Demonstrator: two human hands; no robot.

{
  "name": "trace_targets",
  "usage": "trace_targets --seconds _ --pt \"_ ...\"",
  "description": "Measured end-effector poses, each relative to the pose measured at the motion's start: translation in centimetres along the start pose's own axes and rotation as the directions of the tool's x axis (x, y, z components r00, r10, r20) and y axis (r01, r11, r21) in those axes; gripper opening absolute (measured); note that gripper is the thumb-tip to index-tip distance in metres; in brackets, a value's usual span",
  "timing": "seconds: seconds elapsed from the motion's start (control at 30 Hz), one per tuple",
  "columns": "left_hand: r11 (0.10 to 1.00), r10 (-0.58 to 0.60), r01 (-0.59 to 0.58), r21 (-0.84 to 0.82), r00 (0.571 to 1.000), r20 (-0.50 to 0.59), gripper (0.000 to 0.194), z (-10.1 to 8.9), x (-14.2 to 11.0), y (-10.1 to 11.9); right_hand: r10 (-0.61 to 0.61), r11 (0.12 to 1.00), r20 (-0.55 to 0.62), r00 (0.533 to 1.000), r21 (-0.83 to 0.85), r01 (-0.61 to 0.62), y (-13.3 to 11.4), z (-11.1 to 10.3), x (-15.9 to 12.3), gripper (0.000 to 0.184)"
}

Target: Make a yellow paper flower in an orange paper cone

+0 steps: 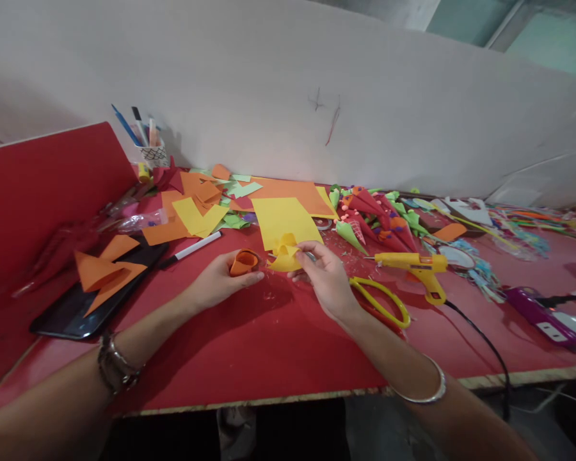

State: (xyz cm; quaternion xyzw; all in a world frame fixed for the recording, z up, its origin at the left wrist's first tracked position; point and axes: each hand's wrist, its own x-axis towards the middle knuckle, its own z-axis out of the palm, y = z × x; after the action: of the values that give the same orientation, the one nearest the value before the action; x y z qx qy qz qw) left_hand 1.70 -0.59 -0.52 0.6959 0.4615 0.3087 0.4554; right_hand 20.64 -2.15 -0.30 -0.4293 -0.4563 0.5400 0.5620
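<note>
My left hand (223,276) is closed round an orange paper cone (244,262), its open end facing up and to the right. In the fingers of my right hand (325,276) is a curled yellow paper piece (286,256), pinched at its right side. The two paper pieces are a small distance apart over the red table. Behind the yellow piece lies a flat yellow sheet (283,218). Just right of my right hand are yellow-handled scissors (384,298), partly hidden by my forearm.
A yellow glue gun (420,266) rests at the right, its black cord crossing the table edge. Orange cones lie on a black tablet-like slab (72,319) at the left, near a marker (192,250). Several colourful cones (379,218) are heaped behind. A purple power strip (547,320) sits far right.
</note>
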Motion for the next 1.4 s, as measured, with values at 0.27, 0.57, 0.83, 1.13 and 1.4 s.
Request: trace_targets --seconds 0.27,0.57,0.83,1.13,1.4 --pt "0.997 0.079 -0.077 0.024 0.989 -0.123 0.034 0.6 -0.1 0.7 0.069 0.998 0.018 0.997 0.008 -0.069 0.3 0.5 -0.2 0.024" --pt "1.0 0.016 -0.013 0.024 0.994 -0.107 0.027 0.7 -0.3 0.9 0.074 0.996 0.034 0.997 0.053 -0.075 0.6 0.6 -0.2 0.023" --pt "0.999 -0.048 0.046 -0.016 0.993 -0.111 0.029 0.6 -0.2 0.4 0.072 0.997 0.105 0.992 0.007 -0.073 0.3 0.3 -0.4 0.025" --pt "0.999 0.032 -0.029 0.025 0.994 -0.102 0.084 0.4 -0.3 0.1 0.151 0.968 0.056 0.987 0.195 -0.159 0.6 0.4 -0.1 0.019" --pt "0.993 0.051 -0.051 0.102 0.999 0.0 0.085 -0.3 0.2 -1.3 0.067 0.958 -0.023 0.997 0.28 -0.058 0.2 0.0 0.4 0.019"
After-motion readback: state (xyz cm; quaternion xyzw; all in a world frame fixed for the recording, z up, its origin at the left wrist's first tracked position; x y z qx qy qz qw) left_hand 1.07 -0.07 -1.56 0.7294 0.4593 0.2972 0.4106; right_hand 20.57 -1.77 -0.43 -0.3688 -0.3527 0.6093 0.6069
